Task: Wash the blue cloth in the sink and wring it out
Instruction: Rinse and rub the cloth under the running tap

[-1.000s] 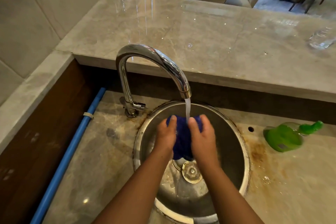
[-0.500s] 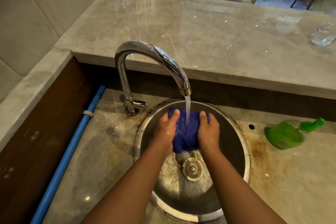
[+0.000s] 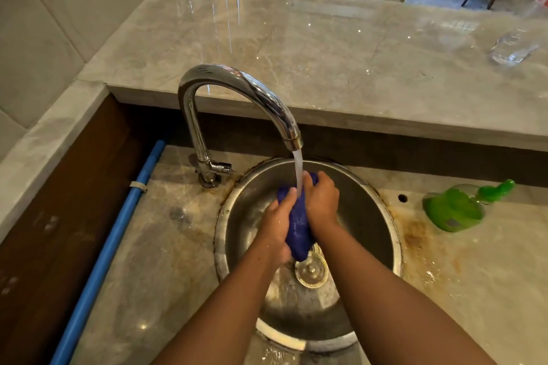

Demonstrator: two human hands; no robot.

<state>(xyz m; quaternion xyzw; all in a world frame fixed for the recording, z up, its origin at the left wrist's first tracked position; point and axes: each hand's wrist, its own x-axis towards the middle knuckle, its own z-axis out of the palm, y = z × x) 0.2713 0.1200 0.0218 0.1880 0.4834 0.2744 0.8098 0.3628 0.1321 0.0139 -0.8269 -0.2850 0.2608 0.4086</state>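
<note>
Centre of the frame: both hands grip the bunched cloth (image 3: 297, 224) over the sink (image 3: 367, 216), left hand (image 3: 277, 224) and right hand (image 3: 321, 201) curled round it from either side, under water running from the tap (image 3: 237, 89). A green bottle (image 3: 456, 209) lies at right

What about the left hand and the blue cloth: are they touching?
Touching. The head view shows the left hand gripping the blue cloth, thumb over its upper part, with no gap; the right hand grips the other side.
</note>
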